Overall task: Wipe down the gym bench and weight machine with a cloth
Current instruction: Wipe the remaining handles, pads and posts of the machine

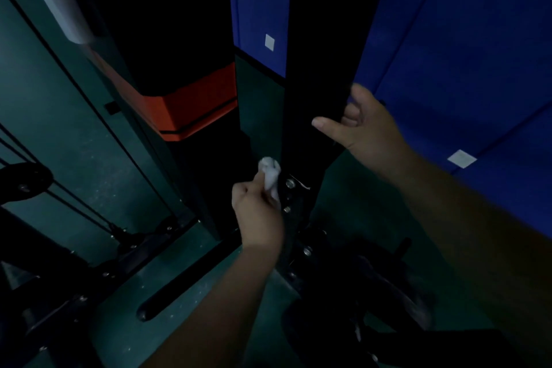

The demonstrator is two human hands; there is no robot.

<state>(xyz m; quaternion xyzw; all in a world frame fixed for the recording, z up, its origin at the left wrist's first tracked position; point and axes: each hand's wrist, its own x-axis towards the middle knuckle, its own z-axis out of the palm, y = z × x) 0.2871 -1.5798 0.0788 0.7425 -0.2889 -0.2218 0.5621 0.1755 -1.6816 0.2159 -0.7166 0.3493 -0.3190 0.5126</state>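
Both hands were at the tall black steel machine upright [316,75], long axis vertical. Left hand [258,212], nearer its base, pinched a small bunched white cloth [270,172] against the post's left edge. Right hand [361,125], higher up, loosely curled round the post's right edge.

Count, head view, dim light:
- hands: 2, left hand [258,212] and right hand [363,125]
- white cloth [270,172]: 1
- black upright post [316,92]: 1
- pale square wall markers: 2 [269,42] [461,158]
- orange block [191,107]: 1
- bolt heads on base plate [294,212]: at least 3
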